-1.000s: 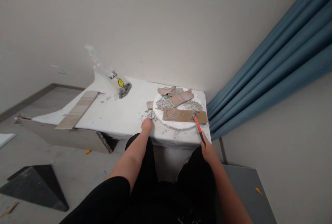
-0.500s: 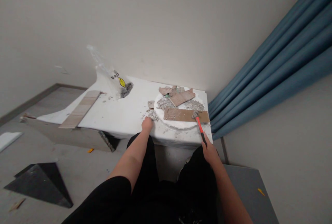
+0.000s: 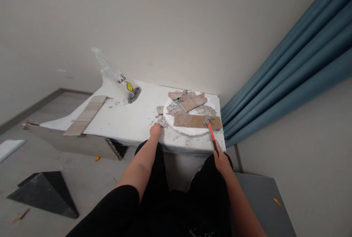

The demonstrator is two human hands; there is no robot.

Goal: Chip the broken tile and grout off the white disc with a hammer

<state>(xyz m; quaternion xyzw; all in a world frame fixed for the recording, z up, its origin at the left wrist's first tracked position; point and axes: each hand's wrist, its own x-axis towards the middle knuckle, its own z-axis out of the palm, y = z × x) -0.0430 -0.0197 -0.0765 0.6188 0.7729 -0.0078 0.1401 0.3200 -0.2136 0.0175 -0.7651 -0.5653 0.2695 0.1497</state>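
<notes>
My right hand (image 3: 221,160) grips the black end of a small hammer (image 3: 210,133) with a red handle. Its metal head rests on a long brown tile strip (image 3: 192,121) lying on a round white foam disc (image 3: 183,130). More broken tile pieces (image 3: 192,102) and grey rubble (image 3: 174,109) lie on the disc's far half. My left hand (image 3: 156,130) rests near the front edge of the white slab (image 3: 129,119), beside small grey crumbs (image 3: 162,121); its fingers are curled under and mostly hidden.
A clear plastic bag (image 3: 121,83) with rubble stands on the slab's back left. A beige tile plank (image 3: 84,115) lies across its left end. Blue curtains (image 3: 288,68) hang at the right. A dark wedge (image 3: 44,193) lies on the floor at the left.
The view has drifted slightly. Both hands and the hammer stay almost where they were, with the hammer head still on the brown strip.
</notes>
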